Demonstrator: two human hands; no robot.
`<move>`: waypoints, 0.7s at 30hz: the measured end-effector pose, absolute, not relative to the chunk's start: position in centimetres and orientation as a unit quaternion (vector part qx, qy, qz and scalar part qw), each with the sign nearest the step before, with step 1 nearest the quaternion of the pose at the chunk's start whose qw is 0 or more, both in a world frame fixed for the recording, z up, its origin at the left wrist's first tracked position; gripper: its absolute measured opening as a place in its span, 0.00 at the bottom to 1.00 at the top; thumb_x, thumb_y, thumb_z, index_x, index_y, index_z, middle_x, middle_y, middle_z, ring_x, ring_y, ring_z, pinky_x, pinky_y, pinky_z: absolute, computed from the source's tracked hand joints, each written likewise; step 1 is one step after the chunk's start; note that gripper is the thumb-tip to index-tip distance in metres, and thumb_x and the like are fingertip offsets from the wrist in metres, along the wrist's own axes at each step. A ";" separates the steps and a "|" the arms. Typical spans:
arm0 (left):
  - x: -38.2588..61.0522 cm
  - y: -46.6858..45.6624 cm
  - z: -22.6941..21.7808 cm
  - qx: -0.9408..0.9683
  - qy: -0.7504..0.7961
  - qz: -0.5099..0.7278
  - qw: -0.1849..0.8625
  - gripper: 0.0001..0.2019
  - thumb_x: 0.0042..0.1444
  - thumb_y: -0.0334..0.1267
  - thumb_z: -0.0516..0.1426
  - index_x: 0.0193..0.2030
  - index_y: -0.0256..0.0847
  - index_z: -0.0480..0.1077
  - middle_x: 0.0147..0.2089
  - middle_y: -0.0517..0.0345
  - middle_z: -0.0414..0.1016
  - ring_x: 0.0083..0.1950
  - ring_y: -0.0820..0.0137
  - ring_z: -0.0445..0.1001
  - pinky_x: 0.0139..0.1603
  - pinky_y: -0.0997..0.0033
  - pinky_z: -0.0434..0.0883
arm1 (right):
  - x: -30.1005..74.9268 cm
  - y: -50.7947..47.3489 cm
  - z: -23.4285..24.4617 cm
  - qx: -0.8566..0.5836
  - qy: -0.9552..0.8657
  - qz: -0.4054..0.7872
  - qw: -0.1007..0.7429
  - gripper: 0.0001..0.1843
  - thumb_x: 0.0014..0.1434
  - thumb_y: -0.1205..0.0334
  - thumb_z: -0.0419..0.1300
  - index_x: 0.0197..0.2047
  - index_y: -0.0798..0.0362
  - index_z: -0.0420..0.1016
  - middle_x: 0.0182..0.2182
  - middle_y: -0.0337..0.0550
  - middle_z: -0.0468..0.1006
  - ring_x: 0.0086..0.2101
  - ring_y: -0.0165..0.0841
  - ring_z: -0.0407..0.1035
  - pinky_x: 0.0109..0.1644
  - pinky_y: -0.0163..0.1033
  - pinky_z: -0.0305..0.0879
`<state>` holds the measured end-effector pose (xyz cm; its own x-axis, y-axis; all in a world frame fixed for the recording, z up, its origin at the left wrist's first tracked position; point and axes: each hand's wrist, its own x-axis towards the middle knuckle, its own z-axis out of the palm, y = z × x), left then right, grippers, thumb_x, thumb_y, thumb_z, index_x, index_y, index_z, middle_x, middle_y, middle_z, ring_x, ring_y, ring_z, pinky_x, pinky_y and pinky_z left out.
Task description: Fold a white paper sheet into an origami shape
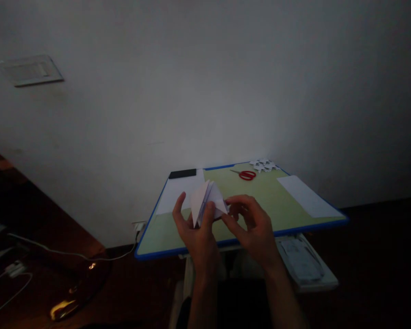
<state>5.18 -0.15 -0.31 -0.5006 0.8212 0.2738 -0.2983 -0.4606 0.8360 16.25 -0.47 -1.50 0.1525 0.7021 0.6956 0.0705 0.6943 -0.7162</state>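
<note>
A white folded paper piece [217, 196] with several layers and pointed flaps is held up above the near half of the table. My left hand [200, 237] grips it from the left and below, with the thumb pressed on its front and the index finger raised away from it. On the other side, my right hand [253, 228] pinches the paper's right corner between thumb and fingertips. Some of the right fingers are curled and partly hidden behind the index finger.
On the blue-edged green table [178, 235] lie red-handled scissors [247, 175], a pile of small white folded paper shapes [264, 165], a white sheet [306, 196] at the right, another sheet [164, 201] at the left and a dark flat object [182, 173]. A wall [205, 91] stands behind.
</note>
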 end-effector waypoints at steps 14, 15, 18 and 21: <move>3.4 0.0 -0.6 0.446 0.310 0.742 0.393 0.39 0.51 0.49 0.74 0.68 0.47 0.67 0.51 0.50 0.84 0.49 0.56 0.85 0.48 0.62 0.81 | 15.7 -0.6 -1.4 -0.312 -0.541 0.251 0.739 0.03 0.66 0.61 0.70 0.39 0.47 0.81 0.36 0.40 0.83 0.38 0.35 0.77 0.41 0.39 0.74; 3.0 0.0 -0.6 0.461 0.277 0.735 0.414 0.38 0.51 0.52 0.74 0.66 0.46 0.69 0.52 0.49 0.84 0.51 0.54 0.85 0.49 0.61 0.81 | 16.1 -0.6 -1.5 -0.308 -0.540 0.255 0.741 0.03 0.65 0.62 0.71 0.39 0.47 0.81 0.36 0.40 0.83 0.37 0.34 0.77 0.41 0.38 0.74; 1.8 0.1 -0.3 0.472 0.224 0.711 0.471 0.33 0.58 0.57 0.67 0.67 0.48 0.70 0.53 0.49 0.83 0.51 0.56 0.84 0.46 0.62 0.80 | 17.3 -0.4 -1.8 -0.302 -0.546 0.260 0.737 0.03 0.65 0.63 0.71 0.38 0.47 0.82 0.36 0.40 0.84 0.37 0.34 0.78 0.41 0.39 0.74; 1.2 0.1 -0.2 0.488 0.250 0.704 0.451 0.30 0.61 0.51 0.68 0.68 0.50 0.68 0.42 0.57 0.82 0.37 0.67 0.81 0.36 0.72 0.76 | 18.5 -0.3 -2.1 -0.290 -0.582 0.257 0.715 0.03 0.65 0.64 0.71 0.39 0.47 0.82 0.36 0.41 0.83 0.38 0.36 0.77 0.42 0.41 0.74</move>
<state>1.16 0.06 -0.22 -0.1171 0.8797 0.4610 -0.3916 -0.4674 0.7925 18.51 -0.31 -2.05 0.1893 0.7054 0.6830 -0.0298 0.6994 -0.7141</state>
